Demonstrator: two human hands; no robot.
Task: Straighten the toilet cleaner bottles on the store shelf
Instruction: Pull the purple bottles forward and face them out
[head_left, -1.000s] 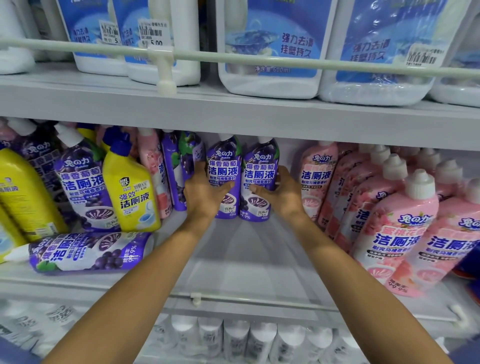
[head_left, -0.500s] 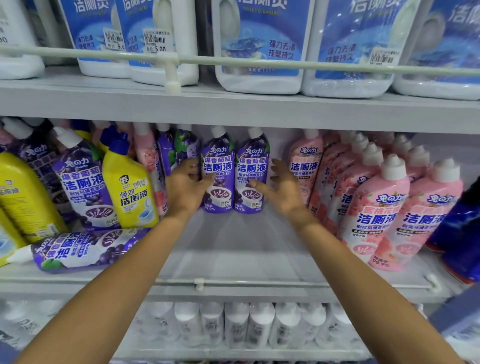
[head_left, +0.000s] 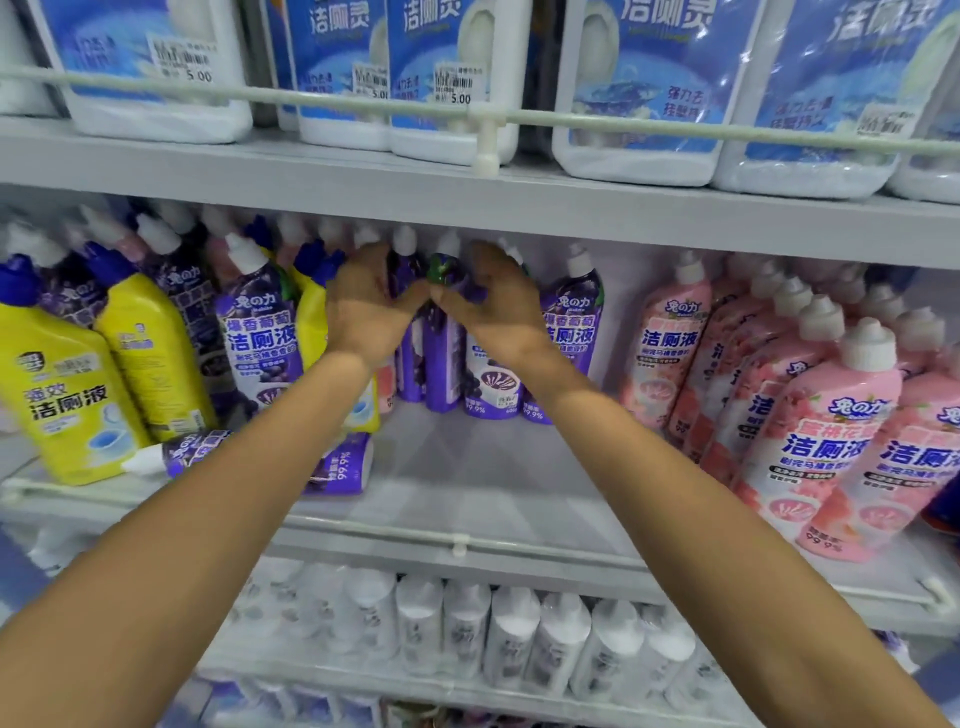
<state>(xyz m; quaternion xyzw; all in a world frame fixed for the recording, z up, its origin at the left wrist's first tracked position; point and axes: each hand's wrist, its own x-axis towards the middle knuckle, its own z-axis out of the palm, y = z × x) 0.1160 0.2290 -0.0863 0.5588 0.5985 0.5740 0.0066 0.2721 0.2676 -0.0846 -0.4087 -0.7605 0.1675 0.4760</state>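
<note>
The left hand (head_left: 363, 309) and right hand (head_left: 501, 306) meet almost thumb to thumb at the back of the middle shelf (head_left: 467, 483). Their fingers curl over the shoulders of two purple grape toilet cleaner bottles (head_left: 441, 364) standing side-on; blur hides how firm the grip is. A fallen purple bottle (head_left: 337, 467) lies to the left, in front of leaning yellow bottles (head_left: 150, 353). Pink bottles (head_left: 826, 441) fill the right. The step looks like turning labels forward. Next probably calls for twisting both bottles, then righting the fallen one.

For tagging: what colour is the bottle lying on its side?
The lying bottle is purple with a white cap; head view.
</note>
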